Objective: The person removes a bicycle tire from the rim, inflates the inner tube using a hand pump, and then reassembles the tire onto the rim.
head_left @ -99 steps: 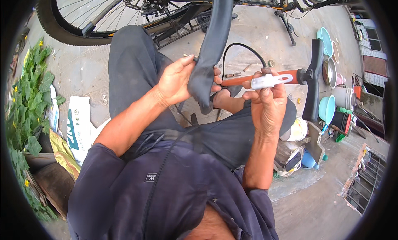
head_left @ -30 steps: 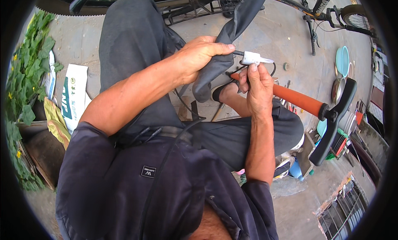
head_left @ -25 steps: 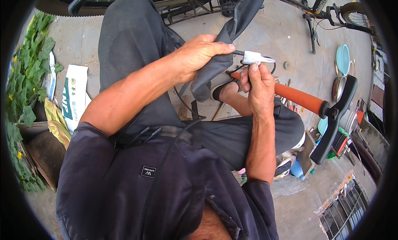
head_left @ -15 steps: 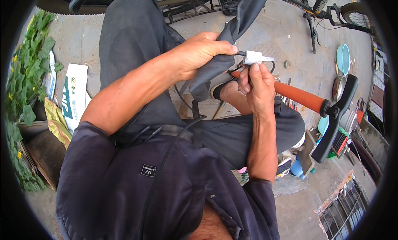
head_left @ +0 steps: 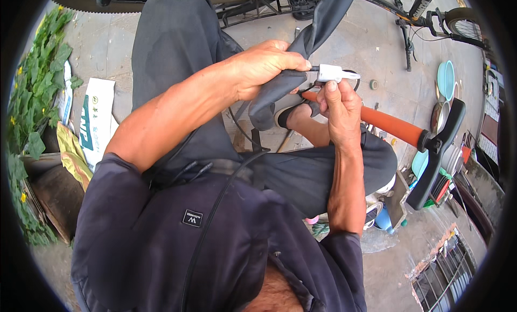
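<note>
My left hand [head_left: 269, 65] is closed around a limp black inner tube [head_left: 323, 26], thumb pressed close to its valve stem [head_left: 314, 68]. A white pump head [head_left: 330, 73] with a pale lever sticking out to the right sits at the end of that stem. Just below it, my right hand [head_left: 342, 99] grips the pump head between thumb and bent fingers. Behind my right wrist lies a floor pump [head_left: 392, 123] with an orange barrel and a black crossbar handle [head_left: 439, 153]. The tube's lower end hangs below my left hand.
A bicycle [head_left: 253, 10] lies across the top, with another bike's wheel [head_left: 466, 26] at the upper right. Basins [head_left: 446, 79] and clutter stand on the right. Leafy plants [head_left: 35, 118] and a white sack [head_left: 97, 120] are on the left. A tape roll [head_left: 373, 84] rests on the ground.
Both hands, with the tube and pump head, have shifted very slightly to the right in the picture. The grip of each hand stays the same.
</note>
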`<state>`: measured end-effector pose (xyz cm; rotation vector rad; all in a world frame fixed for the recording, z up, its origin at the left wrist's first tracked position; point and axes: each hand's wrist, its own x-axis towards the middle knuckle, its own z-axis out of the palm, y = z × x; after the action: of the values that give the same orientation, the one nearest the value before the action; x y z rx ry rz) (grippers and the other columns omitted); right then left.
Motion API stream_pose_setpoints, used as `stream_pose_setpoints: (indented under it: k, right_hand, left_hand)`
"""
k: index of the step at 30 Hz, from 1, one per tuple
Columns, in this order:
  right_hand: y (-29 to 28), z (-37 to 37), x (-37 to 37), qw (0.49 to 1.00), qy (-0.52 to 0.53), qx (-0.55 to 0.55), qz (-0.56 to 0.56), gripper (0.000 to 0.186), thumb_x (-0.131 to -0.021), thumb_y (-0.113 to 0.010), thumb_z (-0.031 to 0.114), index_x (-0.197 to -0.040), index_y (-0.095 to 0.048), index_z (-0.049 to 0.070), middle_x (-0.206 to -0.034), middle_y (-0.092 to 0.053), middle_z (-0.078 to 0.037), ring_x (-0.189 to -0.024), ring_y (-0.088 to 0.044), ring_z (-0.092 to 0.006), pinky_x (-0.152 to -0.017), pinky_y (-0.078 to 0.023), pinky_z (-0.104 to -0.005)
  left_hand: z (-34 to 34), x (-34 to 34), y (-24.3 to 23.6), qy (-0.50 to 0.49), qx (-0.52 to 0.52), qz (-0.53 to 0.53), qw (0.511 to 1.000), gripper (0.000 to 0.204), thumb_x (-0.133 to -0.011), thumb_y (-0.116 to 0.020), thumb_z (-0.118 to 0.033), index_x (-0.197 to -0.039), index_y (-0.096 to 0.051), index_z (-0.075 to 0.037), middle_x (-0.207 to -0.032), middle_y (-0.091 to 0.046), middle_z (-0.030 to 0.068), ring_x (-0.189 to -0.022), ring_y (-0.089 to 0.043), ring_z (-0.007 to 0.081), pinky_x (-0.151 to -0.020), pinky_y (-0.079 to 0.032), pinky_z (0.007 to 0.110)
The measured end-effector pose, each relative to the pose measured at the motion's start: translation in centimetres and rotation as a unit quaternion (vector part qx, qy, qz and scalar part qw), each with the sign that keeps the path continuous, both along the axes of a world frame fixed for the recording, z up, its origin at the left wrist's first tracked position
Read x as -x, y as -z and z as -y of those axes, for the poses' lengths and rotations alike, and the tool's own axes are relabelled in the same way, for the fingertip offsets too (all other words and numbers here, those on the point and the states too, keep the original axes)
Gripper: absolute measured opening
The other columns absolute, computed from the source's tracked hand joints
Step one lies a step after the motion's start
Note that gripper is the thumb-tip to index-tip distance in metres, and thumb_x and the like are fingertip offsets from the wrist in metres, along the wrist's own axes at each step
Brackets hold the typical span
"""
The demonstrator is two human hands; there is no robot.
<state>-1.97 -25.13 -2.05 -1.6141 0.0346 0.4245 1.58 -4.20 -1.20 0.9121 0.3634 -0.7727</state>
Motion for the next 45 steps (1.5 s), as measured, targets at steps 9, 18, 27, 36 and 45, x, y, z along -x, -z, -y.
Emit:
stream_pose_setpoints:
  k: [9,18,27,36,45]
  right_hand:
    - [0.8,0.4,0.2,0.999,0.03,-0.019,-0.023,0.032,-0.102,-0.051,0.033,-0.097,-0.062,0.003,-0.071,-0.057,0.0,-0.06,-0.044,-0.0043,-0.054,-0.035,-0.0208]
    - [0.0,0.5,-0.4,0.976,0.094,-0.141,-0.135,0.099,-0.092,-0.014,0.077,-0.126,-0.057,-0.006,-0.092,-0.067,-0.013,-0.077,-0.056,-0.0173,-0.08,-0.042,-0.0295]
    - [-0.6,1.7,-0.5,0.954,-0.016,-0.217,-0.207,0.084,-0.098,-0.022,0.066,-0.121,-0.058,-0.007,-0.085,-0.064,-0.013,-0.071,-0.05,-0.0189,-0.077,-0.043,-0.033]
    - [0.4,2.7,-0.5,0.907,0.007,-0.328,-0.263,0.056,-0.101,-0.041,0.052,-0.11,-0.061,0.0,-0.082,-0.057,-0.009,-0.073,-0.049,-0.0197,-0.082,-0.045,-0.0404]
    - [0.2,2.8,0.4,0.873,-0.098,-0.412,-0.243,0.035,-0.098,-0.057,0.028,-0.114,-0.06,-0.003,-0.104,-0.06,-0.015,-0.087,-0.057,-0.0227,-0.099,-0.044,-0.0504]
  left_hand:
    - [0.6,0.1,0.6,0.017,0.001,0.029,0.999,0.031,-0.085,-0.072,-0.017,-0.101,-0.053,0.001,-0.082,-0.062,0.0082,-0.064,-0.06,0.0114,-0.056,-0.052,0.024]
    - [0.8,0.0,1.8,0.031,-0.058,0.07,0.995,0.027,-0.085,-0.072,-0.019,-0.097,-0.057,-0.001,-0.083,-0.061,0.0045,-0.066,-0.06,0.0095,-0.057,-0.051,0.023]
    - [0.1,0.1,1.6,0.055,-0.054,0.087,0.993,0.025,-0.087,-0.07,-0.019,-0.098,-0.057,-0.002,-0.083,-0.06,0.0032,-0.065,-0.059,0.0083,-0.056,-0.05,0.023]
    - [-0.1,0.0,1.1,0.045,-0.074,0.093,0.992,0.023,-0.088,-0.069,-0.017,-0.099,-0.057,-0.001,-0.082,-0.059,0.0027,-0.065,-0.058,0.0082,-0.059,-0.05,0.023]
    - [-0.4,0.0,1.6,0.06,0.007,0.107,0.992,0.025,-0.087,-0.071,-0.019,-0.097,-0.057,-0.002,-0.08,-0.059,0.004,-0.063,-0.057,0.0089,-0.056,-0.048,0.022]
